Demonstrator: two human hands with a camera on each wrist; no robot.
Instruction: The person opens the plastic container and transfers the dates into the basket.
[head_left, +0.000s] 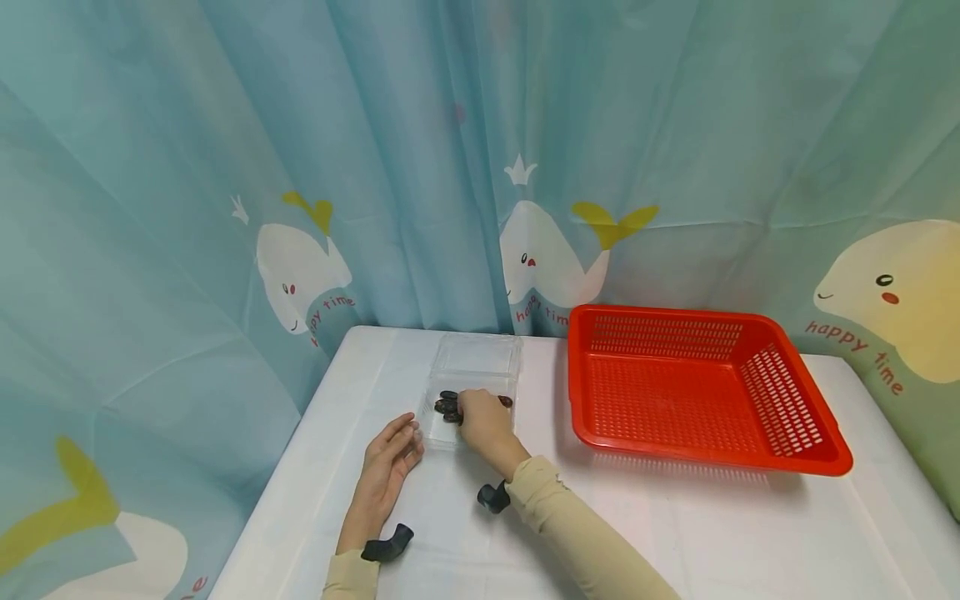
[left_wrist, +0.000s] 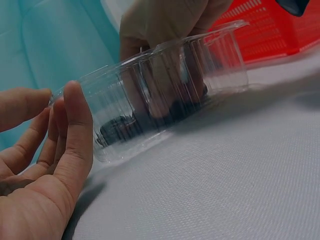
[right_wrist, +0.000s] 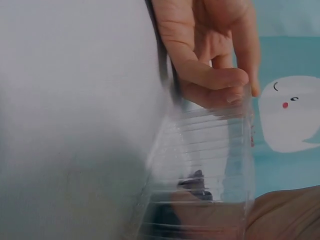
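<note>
A clear plastic box with its hinged lid folded back stands on the table. Inside lie several dark, glossy, oval dates, mostly toward the left; a reddish-brown one shows at the right. My left hand pinches the box's near left rim between thumb and fingers, as the left hand shows in the left wrist view. From above, my right hand reaches into the box, fingers pointing down and gripping a date among the others. The box wall and the hand partly hide its fingertips.
A red perforated plastic basket stands to the right of the box on the white-covered table. Behind the table hangs a blue-green curtain printed with whales. Dark bands sit on both wrists.
</note>
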